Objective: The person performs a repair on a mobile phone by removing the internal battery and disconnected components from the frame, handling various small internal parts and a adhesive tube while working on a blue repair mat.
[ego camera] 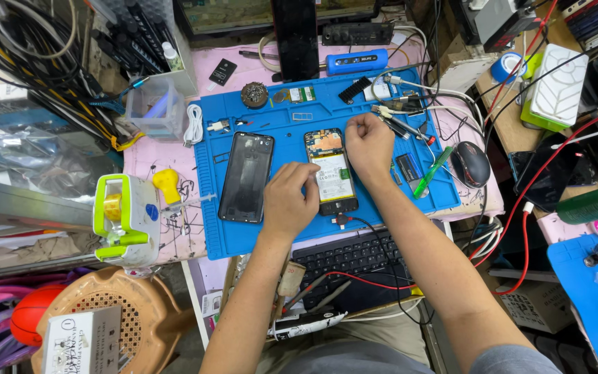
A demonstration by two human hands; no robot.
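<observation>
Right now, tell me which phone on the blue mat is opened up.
The phone under both hands: battery and circuit board exposed, cable plugged at its bottom. The black phone left of it shows only a closed dark surface.

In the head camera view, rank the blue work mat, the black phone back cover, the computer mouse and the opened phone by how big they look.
1. blue work mat
2. black phone back cover
3. opened phone, partly hidden by both hands, so close to the cover
4. computer mouse

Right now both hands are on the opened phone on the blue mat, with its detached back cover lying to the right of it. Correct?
Not quite. In the head view both hands, left hand and right hand, are on the opened phone on the blue mat, but the detached back cover lies to its left.
</observation>
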